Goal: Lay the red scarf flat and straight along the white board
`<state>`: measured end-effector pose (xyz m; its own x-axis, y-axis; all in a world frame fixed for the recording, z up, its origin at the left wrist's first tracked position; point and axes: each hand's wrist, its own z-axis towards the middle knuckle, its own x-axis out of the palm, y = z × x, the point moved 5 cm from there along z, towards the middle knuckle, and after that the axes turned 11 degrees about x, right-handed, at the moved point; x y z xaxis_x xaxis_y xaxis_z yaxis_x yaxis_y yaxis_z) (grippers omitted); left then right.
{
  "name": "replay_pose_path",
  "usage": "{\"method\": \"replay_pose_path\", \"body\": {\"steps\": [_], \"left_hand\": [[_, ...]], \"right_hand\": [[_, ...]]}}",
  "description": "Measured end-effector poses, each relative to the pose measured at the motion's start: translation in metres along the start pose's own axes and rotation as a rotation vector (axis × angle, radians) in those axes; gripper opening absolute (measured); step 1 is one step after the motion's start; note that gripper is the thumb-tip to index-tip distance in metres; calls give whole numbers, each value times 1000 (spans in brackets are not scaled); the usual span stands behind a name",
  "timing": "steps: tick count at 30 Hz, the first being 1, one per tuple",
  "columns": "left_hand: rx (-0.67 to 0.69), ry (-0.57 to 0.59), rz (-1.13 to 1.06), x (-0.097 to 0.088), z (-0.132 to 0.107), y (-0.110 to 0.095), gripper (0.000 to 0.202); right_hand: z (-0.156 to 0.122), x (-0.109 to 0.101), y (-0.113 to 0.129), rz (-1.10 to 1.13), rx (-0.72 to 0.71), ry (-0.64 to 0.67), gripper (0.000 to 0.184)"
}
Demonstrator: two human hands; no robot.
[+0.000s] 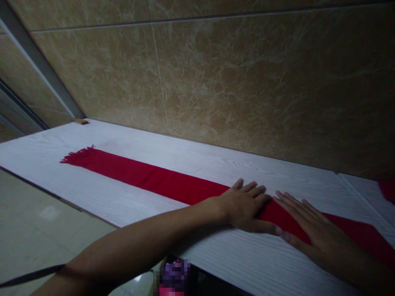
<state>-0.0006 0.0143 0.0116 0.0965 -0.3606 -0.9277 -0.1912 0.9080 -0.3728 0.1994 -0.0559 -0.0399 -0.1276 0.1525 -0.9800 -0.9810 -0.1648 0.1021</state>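
Observation:
A long red scarf (160, 179) with a fringed end at the left lies stretched along the white wood-grain table (247, 253). My left hand (243, 205) rests flat across the scarf, palm down with its fingers apart. Just to the right, my right hand (311, 226) also lies on the scarf, fingers stretched out. The two thumbs meet or nearly meet at the scarf's near edge. Past my right hand the scarf runs on toward the right edge of the view, partly covered by that hand and forearm.
A tan marbled wall (216, 82) rises along the table's far side. Near the far left corner sits a small brown block (80, 121) beside a metal post (46, 65). Another red piece of cloth (387, 191) shows at the right edge. Tiled floor (46, 213) lies at the left.

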Motion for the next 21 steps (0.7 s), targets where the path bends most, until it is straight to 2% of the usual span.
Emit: {"method": "replay_pose_path", "body": {"steps": [8, 14, 21], "left_hand": [[9, 7, -6, 1, 0, 0, 91], [14, 2, -13, 1, -1, 1, 89], [11, 8, 0, -1, -2, -1, 88]], "right_hand": [[1, -3, -2, 29, 50, 32, 85], [-1, -2, -13, 53, 87, 58, 71], [-3, -8, -22, 23, 111, 76, 79]]}}
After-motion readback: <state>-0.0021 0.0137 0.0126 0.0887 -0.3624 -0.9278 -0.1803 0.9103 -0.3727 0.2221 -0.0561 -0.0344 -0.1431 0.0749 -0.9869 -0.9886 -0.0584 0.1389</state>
